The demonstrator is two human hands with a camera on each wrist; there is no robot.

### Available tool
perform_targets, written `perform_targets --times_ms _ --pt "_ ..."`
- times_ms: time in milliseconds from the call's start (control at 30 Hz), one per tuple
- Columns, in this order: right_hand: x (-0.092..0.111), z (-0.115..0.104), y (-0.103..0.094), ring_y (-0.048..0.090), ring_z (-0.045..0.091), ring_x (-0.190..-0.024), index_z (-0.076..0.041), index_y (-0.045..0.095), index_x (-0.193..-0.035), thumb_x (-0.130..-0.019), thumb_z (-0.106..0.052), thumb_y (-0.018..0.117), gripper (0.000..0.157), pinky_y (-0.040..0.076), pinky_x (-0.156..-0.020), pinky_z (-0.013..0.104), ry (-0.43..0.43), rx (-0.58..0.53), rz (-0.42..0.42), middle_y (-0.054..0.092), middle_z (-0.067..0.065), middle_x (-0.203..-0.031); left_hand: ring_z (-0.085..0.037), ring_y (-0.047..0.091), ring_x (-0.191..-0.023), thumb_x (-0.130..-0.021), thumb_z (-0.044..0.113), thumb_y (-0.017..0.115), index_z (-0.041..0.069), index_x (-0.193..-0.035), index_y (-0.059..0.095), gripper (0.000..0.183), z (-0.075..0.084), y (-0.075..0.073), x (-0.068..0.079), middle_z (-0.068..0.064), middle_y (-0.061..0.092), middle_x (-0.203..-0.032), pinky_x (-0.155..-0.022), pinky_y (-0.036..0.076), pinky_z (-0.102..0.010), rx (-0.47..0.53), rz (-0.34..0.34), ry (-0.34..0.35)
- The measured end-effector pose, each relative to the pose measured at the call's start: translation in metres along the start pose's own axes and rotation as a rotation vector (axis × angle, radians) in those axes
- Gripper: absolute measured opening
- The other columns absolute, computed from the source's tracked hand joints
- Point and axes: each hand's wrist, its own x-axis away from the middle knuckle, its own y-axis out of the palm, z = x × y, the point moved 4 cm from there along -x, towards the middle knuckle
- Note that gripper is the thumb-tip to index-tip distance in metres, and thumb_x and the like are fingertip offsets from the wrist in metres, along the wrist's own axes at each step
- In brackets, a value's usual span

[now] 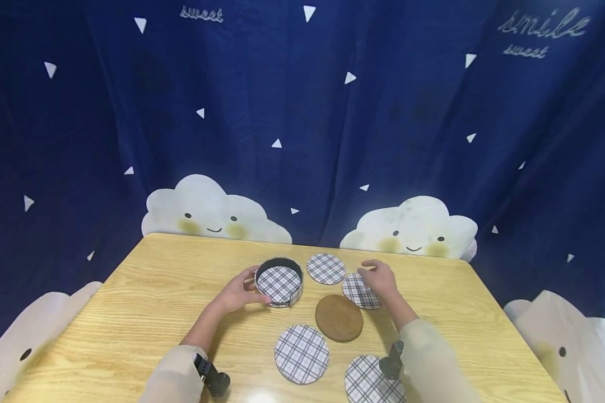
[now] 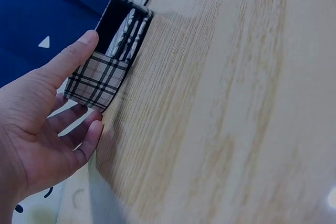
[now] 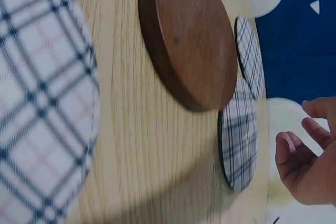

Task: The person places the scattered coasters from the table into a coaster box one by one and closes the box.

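Note:
My left hand (image 1: 238,292) grips a round plaid coaster holder (image 2: 97,80) from its left side, thumb at the rim and fingers around the outer wall. Inside the holder lie plaid coasters, seen edge-on through its side opening in the left wrist view. Above a plaid coaster (image 1: 357,292) at the right hovers my right hand (image 1: 381,281), fingers loosely bent with nothing between them. Another plaid coaster (image 1: 325,268) lies just behind, to the right of the holder. A thick brown wooden disc (image 1: 339,318) rests in front of these two.
Two more plaid coasters lie nearer to me, one (image 1: 301,354) in the middle and one (image 1: 368,383) partly under my right wrist's camera. Everything rests on a light wooden table (image 1: 131,313). Behind its far edge hangs a dark blue curtain (image 1: 262,112) with clouds.

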Motion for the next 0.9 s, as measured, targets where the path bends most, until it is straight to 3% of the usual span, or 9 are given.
perform_targets --times_ms 133,433,700,900 --pt "0.000 0.012 -0.009 0.056 0.040 -0.105 0.001 0.055 -0.123 -0.091 -0.023 0.054 0.040 0.051 -0.085 0.047 0.005 0.026 0.001 0.056 0.028 -0.119 -0.041 0.045 -0.127 -0.067 0.019 0.084 0.008 -0.145 0.029 0.096 -0.001 0.000 0.000 -0.021 0.037 -0.145 -0.096 0.050 -0.042 -0.003 0.010 -0.020" --pt "0.003 0.039 -0.019 0.054 0.042 -0.106 0.005 0.051 -0.125 -0.091 -0.023 0.053 0.044 0.051 -0.083 0.046 0.048 0.019 0.010 0.053 0.031 -0.120 -0.041 0.045 -0.127 -0.067 0.019 0.085 0.008 -0.145 0.029 0.097 -0.002 0.000 -0.001 -0.020 0.037 -0.146 -0.097 0.050 -0.042 0.018 0.004 -0.016" --pt "0.006 0.052 -0.015 0.050 0.044 -0.111 0.007 0.047 -0.127 -0.092 -0.023 0.053 0.047 0.049 -0.088 0.048 0.111 -0.003 -0.003 0.049 0.032 -0.124 -0.043 0.044 -0.127 -0.070 0.016 0.082 0.005 -0.146 0.027 0.095 0.001 0.000 0.001 -0.024 0.035 -0.145 -0.096 0.050 -0.043 0.027 -0.014 0.005" --pt "0.005 0.058 -0.010 0.049 0.046 -0.115 0.010 0.047 -0.126 -0.090 -0.022 0.055 0.048 0.045 -0.096 0.052 0.107 0.000 0.003 0.048 0.034 -0.126 -0.042 0.044 -0.127 -0.070 0.016 0.082 0.006 -0.145 0.028 0.093 0.003 0.000 0.002 -0.023 0.037 -0.144 -0.095 0.050 -0.043 0.036 -0.012 0.004"
